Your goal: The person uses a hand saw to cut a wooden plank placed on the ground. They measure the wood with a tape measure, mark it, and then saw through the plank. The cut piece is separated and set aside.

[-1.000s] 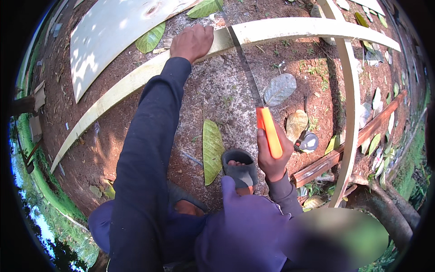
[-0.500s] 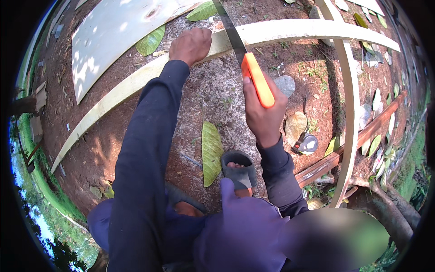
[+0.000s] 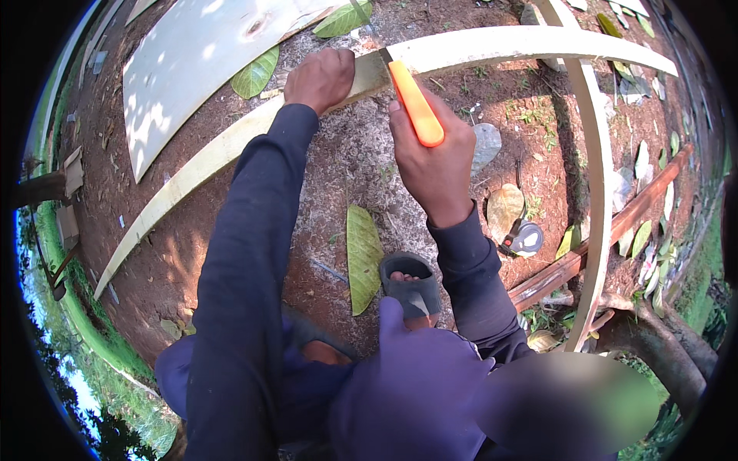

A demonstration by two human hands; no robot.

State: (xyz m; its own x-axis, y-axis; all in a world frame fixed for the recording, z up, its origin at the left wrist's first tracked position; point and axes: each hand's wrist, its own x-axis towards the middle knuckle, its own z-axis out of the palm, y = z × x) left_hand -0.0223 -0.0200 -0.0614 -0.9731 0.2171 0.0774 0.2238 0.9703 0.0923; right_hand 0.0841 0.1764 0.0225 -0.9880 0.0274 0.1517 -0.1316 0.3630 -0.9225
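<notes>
Presently, left hand (image 3: pixel 320 79) gripped the pale wooden plank (image 3: pixel 477 44), fingers curled over it, right hand (image 3: pixel 437 157) wrapped snugly round the orange-handled handsaw (image 3: pixel 417 104), blade (image 3: pixel 385 56) lay across plank.

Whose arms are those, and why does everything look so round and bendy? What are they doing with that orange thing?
There's no robot here, just a person with two bare hands. A wide fisheye camera on their head looks down, which makes straight edges bend. The left hand rests on a long, pale wooden plank. The right hand holds a metal saw with an orange handle, its blade across the plank. On the reddish-brown dirt ground lie a large, oval green leaf, a rounded black-and-white tape measure and a reddish-brown wooden beam.
</notes>
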